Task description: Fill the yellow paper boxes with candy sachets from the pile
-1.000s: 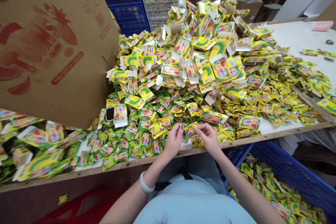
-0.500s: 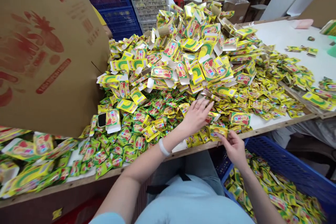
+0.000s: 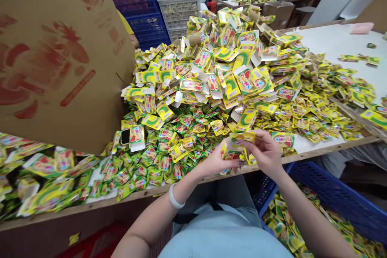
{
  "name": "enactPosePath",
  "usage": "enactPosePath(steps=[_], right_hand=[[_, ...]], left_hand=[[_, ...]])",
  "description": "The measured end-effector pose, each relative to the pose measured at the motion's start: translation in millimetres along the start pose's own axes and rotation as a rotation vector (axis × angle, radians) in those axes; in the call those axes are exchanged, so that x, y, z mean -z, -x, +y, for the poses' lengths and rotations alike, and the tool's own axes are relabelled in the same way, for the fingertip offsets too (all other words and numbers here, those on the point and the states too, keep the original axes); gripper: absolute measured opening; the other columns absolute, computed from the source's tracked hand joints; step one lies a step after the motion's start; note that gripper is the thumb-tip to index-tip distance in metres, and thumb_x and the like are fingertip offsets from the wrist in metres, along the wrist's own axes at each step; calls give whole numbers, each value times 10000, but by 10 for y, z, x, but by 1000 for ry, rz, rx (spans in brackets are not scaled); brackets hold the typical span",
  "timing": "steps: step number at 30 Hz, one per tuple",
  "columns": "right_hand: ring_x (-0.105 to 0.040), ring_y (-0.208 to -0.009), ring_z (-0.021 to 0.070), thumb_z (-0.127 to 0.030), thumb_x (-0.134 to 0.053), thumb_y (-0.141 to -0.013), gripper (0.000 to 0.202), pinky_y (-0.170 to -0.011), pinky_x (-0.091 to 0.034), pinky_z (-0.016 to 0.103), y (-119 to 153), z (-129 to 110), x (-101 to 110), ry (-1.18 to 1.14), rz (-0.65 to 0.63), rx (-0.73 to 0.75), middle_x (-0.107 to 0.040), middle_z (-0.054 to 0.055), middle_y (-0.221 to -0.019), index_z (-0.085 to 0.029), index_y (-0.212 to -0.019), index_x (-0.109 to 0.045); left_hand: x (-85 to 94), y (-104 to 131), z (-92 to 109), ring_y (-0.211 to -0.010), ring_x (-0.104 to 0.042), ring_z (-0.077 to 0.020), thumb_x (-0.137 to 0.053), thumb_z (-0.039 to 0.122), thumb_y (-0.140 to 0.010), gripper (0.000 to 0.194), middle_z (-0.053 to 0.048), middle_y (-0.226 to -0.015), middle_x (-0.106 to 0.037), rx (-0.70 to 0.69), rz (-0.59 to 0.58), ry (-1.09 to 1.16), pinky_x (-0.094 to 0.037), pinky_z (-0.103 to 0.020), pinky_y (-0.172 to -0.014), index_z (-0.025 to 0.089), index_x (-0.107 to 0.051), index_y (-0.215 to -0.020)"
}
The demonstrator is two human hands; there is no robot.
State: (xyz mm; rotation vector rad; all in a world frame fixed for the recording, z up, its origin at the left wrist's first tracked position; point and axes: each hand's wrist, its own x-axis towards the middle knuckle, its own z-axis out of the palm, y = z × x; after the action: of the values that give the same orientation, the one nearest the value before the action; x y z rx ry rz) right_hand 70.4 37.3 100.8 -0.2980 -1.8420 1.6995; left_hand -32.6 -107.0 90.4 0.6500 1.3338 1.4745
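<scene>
At the heap's (image 3: pixel 250 82) 6 o'clock, the left hand (image 3: pixel 215 163) curls round a box (image 3: pixel 230 155); the right hand (image 3: pixel 267 155) pinches, seemingly, a packet (image 3: pixel 245 136) over it. Unfilled-looking boxes remain heaped; the 4 o'clock crate (image 3: pixel 331 187) looks part-filled.

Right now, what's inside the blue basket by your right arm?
Lots of yellow-and-green packs show inside the blue basket. My right forearm hides some, and whatever lies under the top ones is covered, so I can't tell.

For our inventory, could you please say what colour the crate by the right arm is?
The crate is blue, clearest in the head view.
</scene>
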Motion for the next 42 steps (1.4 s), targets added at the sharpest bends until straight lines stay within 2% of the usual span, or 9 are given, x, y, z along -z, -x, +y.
enactPosePath(steps=[7, 12, 22, 27, 33, 36, 38, 40, 42], right_hand=[[-570, -745, 163, -224, -513, -950, 152, -650, -451, 261, -2, -176, 53, 581, -490, 107, -583, 43, -827, -191, -855, -626], [-587, -770, 161, -124, -461, -932, 237, -705, -463, 260, -58, -354, 130, 717, -713, 111, -583, 43, -876, -207, -991, -676], [-592, -639, 141, -356, -557, -960, 212, -598, -456, 238, 116, -199, 189, 425, -603, -65, -640, 25, -770, -196, -876, -668], [-604, -578, 128, -425, -383, -1034, 393, -671, -501, 249, 353, -55, 223, 257, -848, -276, -663, 7, -703, -186, -989, -691], [-633, -672, 162, -412, -476, -994, 329, -654, -501, 270, 417, -43, 683, 504, -447, -31, -714, 56, -818, -212, -893, -715], [-581, -533, 154, -417, -588, -932, 238, -572, -458, 280, 100, -186, 1375, 847, 156, 57, -691, 39, -712, -216, -950, -714], [-650, -695, 214, -442, -650, -881, 328, -624, -444, 320, -161, -258, 1707, 1245, 474, 160, -729, 145, -931, -153, -1017, -725], [-667, -864, 249, -430, -620, -905, 370, -660, -432, 320, -340, -226, 1709, 1463, 508, 290, -705, 196, -1084, -117, -1078, -714], [-660, -806, 198, -399, -570, -948, 312, -642, -420, 276, -387, -57, 1356, 1428, 275, 437, -723, 140, -959, -132, -1017, -716]], left_hand=[[130, 188, 19, -1017, -613, -203, -794, 197, -686, 701, -85, -1235, -558, -54, 28, -188, -507, -330, -869, 207, -416, -1277], [78, 165, -66, -935, -618, -179, -749, 187, -721, 738, -82, -1190, -562, -15, -32, -231, -515, -304, -788, 211, -359, -1348], [103, 269, -293, -755, -589, -133, -717, 183, -728, 825, -1, -949, -594, 46, -88, -231, -500, -278, -708, 226, -268, -1418], [-17, 204, -365, -796, -602, -154, -699, 172, -721, 872, -9, -962, -625, 44, -139, -392, -510, -307, -767, 214, -233, -1457], [-131, 91, -339, -1083, -623, -234, -727, 308, -788, 860, -115, -1277, -599, -99, -165, -544, -496, -380, -953, 212, -233, -1485], [54, 93, -259, -1260, -510, -300, -634, 338, -887, 551, -156, -1361, -546, -235, 145, -1015, -416, -449, -1059, 177, -445, -1379], [213, 88, -241, -1216, -524, -332, -589, 289, -915, 390, -172, -1258, -598, -182, 414, -1338, -420, -486, -1023, 143, -550, -1275], [330, 78, -266, -1136, -556, -349, -636, 275, -882, 350, -181, -1148, -629, -66, 539, -1561, -445, -491, -963, 108, -605, -1188], [382, 73, -318, -1075, -575, -346, -686, 294, -846, 331, -172, -1069, -641, 10, 526, -1663, -461, -477, -919, 94, -637, -1105]])
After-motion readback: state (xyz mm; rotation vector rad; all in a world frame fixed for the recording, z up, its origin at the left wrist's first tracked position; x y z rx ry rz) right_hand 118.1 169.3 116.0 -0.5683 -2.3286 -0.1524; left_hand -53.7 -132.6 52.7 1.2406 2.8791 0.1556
